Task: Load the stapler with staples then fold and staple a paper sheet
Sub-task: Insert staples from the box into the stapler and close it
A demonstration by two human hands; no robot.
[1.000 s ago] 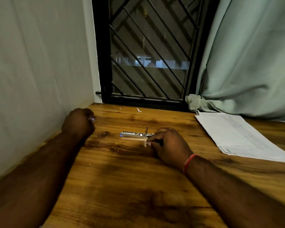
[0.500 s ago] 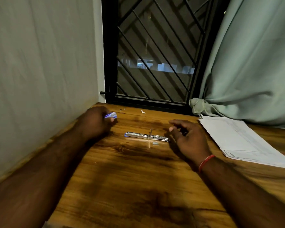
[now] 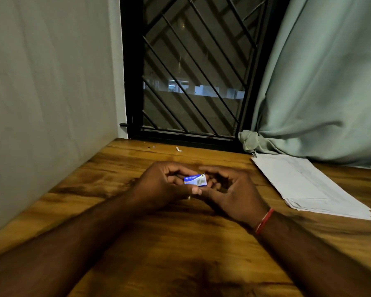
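A small blue and white staple box (image 3: 195, 180) is held between both hands over the middle of the wooden table (image 3: 180, 243). My left hand (image 3: 163, 185) grips its left end between thumb and fingers. My right hand (image 3: 231, 189), with a red thread on its wrist, has its fingertips on the box's right end. The stapler is hidden under my hands; only a small metal glint shows below my left thumb. A stack of white paper sheets (image 3: 308, 185) lies on the table to the right.
A grey wall (image 3: 41, 93) runs along the table's left side. At the back stands a black window grille (image 3: 191, 82) with a pale green curtain (image 3: 319, 82) bunched at the right. A tiny white scrap (image 3: 178, 149) lies near the sill.
My left hand has carried the staple box from the left to the centre. My right hand has left the stapler and met the box. The hands now cover the stapler.
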